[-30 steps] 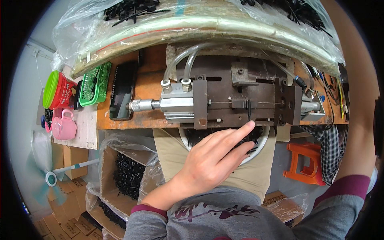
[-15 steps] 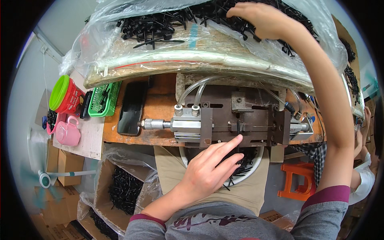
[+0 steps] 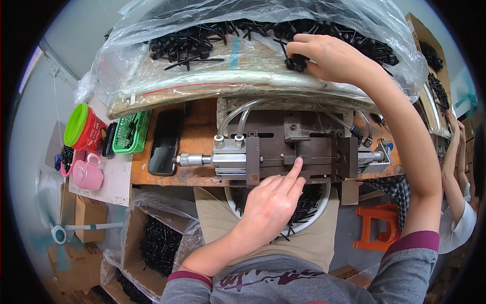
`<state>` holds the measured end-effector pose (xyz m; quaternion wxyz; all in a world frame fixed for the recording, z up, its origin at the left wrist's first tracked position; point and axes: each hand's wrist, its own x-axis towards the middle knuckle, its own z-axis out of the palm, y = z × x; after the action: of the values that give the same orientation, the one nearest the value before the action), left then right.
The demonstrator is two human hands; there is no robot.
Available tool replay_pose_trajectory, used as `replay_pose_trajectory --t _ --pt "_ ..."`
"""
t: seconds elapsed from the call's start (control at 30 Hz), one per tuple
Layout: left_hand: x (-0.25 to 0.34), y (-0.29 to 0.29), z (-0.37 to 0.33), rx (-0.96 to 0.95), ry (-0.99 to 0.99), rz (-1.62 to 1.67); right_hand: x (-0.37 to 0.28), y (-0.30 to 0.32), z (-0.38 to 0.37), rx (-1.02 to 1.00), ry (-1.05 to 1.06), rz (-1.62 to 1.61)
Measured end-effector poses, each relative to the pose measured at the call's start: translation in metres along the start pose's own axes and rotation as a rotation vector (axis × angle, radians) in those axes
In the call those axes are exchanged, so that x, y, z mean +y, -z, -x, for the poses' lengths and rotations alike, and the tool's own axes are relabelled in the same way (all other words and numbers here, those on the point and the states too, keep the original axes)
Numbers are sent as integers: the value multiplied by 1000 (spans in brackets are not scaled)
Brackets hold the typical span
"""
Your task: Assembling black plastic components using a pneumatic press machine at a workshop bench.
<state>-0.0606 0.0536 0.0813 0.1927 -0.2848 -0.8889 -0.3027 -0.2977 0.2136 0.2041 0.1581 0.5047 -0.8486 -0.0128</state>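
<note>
My left hand (image 3: 271, 205) reaches over the near side of a metal press fixture (image 3: 319, 144) on the bench. Its index finger is stretched out, with the tip at a small dark slot in the fixture's middle; the other fingers are partly bent and grip nothing visible. At the front of the plastic-lined pile of black plastic parts (image 3: 187, 45), my right hand (image 3: 331, 55) pinches a few thin-stemmed black plastic parts (image 3: 294, 63). Their thick heads hang below the fingers, which partly hide them. A white bowl (image 3: 324, 209) of similar parts lies below my left hand.
Air cylinders (image 3: 229, 161) with clear hoses flank the fixture. To the left are a phone (image 3: 164, 142), a green basket (image 3: 132, 131), a red tub (image 3: 91, 129) and a pink cup (image 3: 87, 173). A lined carton (image 3: 132, 248) stands lower left, an orange stool (image 3: 375, 226) lower right.
My right hand has drawn back toward me from the pile, now with black parts in its fingers. My left index fingertip has moved slightly farther up onto the fixture's middle.
</note>
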Motion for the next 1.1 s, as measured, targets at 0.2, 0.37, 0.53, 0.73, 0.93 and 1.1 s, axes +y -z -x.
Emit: replay_pose_trajectory --t 0.2,0.37,0.53,0.73,0.93,1.1 --pt "1 -2 -1 -24 56 5 0 10 32 229 -383 -797" --pt "2 3 -2 -57 87 14 -25 22 56 529 -522 -1240" --pt "7 20 -19 224 173 431 -83 16 76 623 -425 -1021" --pt "7 37 -38 308 250 866 -153 -10 110 651 -141 -346" --pt "4 25 -16 204 179 738 -181 -30 137 602 -219 -435" --pt "1 18 -6 142 163 675 -191 -43 150 598 -261 -504"
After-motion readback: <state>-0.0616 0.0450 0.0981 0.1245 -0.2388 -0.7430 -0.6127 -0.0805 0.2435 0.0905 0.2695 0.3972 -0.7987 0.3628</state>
